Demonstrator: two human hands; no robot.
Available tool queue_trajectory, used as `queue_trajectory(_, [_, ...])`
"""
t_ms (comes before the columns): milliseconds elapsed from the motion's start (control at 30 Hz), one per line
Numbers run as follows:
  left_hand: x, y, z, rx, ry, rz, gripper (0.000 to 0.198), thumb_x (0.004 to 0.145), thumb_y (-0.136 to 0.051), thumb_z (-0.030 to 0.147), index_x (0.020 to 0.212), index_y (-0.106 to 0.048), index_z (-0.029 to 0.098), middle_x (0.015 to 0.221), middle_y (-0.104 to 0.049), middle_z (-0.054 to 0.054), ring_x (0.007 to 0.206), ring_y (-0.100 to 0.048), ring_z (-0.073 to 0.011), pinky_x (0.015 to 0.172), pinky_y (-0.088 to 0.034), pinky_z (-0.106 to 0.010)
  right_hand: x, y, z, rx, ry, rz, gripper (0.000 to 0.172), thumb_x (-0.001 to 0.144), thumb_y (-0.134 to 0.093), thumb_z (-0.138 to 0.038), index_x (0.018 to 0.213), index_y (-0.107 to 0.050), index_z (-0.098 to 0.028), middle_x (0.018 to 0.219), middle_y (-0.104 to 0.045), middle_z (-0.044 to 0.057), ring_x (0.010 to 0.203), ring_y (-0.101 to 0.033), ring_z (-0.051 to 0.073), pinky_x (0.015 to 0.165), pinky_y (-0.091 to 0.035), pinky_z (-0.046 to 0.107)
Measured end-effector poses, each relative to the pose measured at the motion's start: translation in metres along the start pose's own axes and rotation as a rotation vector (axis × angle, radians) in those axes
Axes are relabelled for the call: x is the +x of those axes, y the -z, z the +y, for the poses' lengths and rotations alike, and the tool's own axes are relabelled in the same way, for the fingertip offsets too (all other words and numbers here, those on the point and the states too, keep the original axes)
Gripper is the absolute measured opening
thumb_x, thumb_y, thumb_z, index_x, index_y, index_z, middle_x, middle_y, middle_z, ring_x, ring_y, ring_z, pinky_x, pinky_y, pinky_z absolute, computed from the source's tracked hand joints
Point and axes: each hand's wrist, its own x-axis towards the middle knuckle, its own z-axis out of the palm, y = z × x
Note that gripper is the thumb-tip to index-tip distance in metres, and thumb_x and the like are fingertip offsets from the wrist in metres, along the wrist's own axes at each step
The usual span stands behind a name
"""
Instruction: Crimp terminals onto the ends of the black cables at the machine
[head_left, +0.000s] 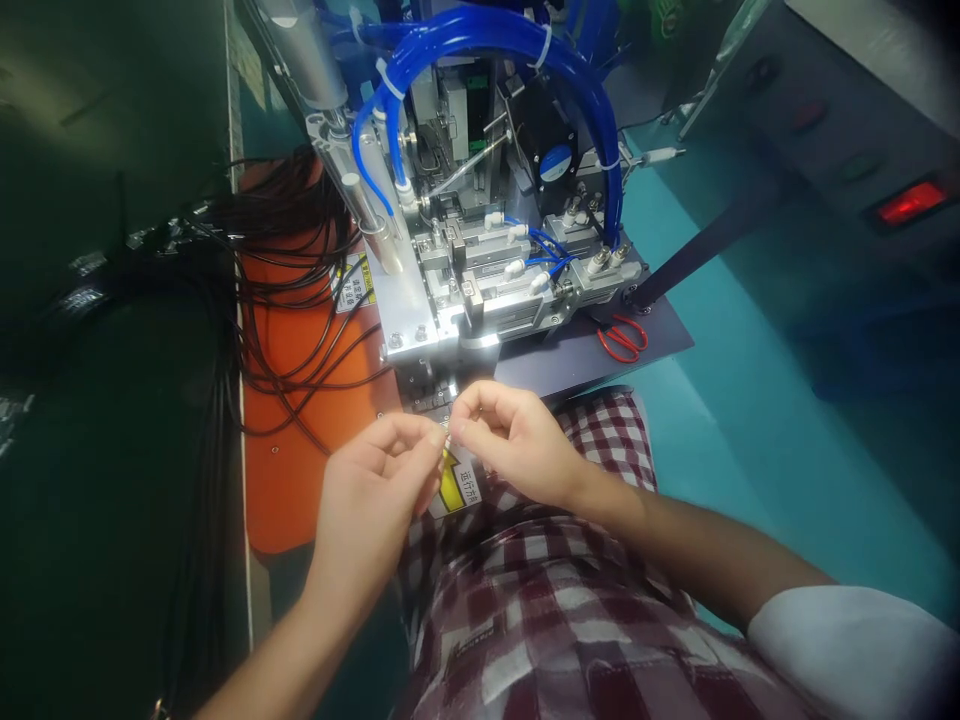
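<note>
My left hand (386, 470) and my right hand (514, 435) meet fingertip to fingertip just in front of the machine (480, 300). Each pinches with thumb and forefinger. Something tiny and pale seems to sit between the fingertips, too small to name. Below the hands shows a white label with a yellow arrow (450, 490). Metal clamps and cylinders of the machine stand directly beyond my fingers, and my fingers partly cover its front edge.
Black cables (292, 290) spread across an orange board (277, 500) at left. Red-handled scissors (622, 340) lie on the dark base plate at right. Thick blue air hoses (480, 35) arch over the machine. A grey control box with a lit red switch (911, 203) stands at right.
</note>
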Motion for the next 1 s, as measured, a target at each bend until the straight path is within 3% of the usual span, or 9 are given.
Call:
queue_trajectory(233, [0.000,0.001,0.000,0.076,-0.002,-0.044,0.027,0.082,-0.075,0.042,0.075,-0.065,0.017,0.053,-0.050,0.005,0.045,-0.038,-0.0045,0.042,-0.026,-0.016,0.008,0.011,-0.010,0.057,-0.085,-0.139,0.007,0.080,-0.059,-0.018,0.074,-0.058,-0.017,0.066,-0.056,-0.005,0.052,-0.044,0.007,0.049,-0.035,0.021])
queue_trajectory(567, [-0.001,0.002,0.003,0.206,-0.060,-0.126,0.026,0.082,-0.073,0.041,0.077,-0.068,0.016,0.054,-0.047,0.005,0.047,-0.038,-0.0051,0.043,-0.027,-0.015,0.015,0.026,-0.022,-0.134,-0.112,-0.293,0.007,0.080,-0.060,-0.016,0.073,-0.059,-0.015,0.070,-0.056,-0.002,0.065,-0.049,0.011,0.062,-0.040,0.024])
queue_trajectory(700, [0.000,0.003,0.001,0.203,-0.022,-0.125,0.026,0.081,-0.074,0.042,0.079,-0.068,0.016,0.056,-0.050,0.004,0.048,-0.041,-0.0057,0.043,-0.028,-0.015,0.014,0.031,-0.023,-0.181,-0.132,-0.336,0.008,0.084,-0.060,-0.019,0.078,-0.061,-0.015,0.072,-0.058,-0.001,0.065,-0.049,0.011,0.061,-0.040,0.025])
queue_trajectory(867, [0.000,0.004,0.000,0.195,-0.002,-0.114,0.026,0.082,-0.074,0.043,0.080,-0.069,0.017,0.055,-0.049,0.004,0.047,-0.039,-0.0053,0.042,-0.027,-0.015,0.011,0.033,-0.021,-0.197,-0.125,-0.290,0.010,0.084,-0.063,-0.022,0.077,-0.062,-0.015,0.070,-0.058,-0.001,0.062,-0.048,0.011,0.058,-0.041,0.024])
queue_trajectory(1000, [0.000,0.004,0.001,0.220,-0.011,-0.117,0.025,0.082,-0.074,0.042,0.078,-0.068,0.018,0.056,-0.048,0.004,0.048,-0.040,-0.0056,0.044,-0.028,-0.015,0.011,0.034,-0.024,-0.257,-0.123,-0.349,0.010,0.085,-0.062,-0.023,0.079,-0.060,-0.016,0.066,-0.054,-0.003,0.057,-0.045,0.010,0.052,-0.037,0.022])
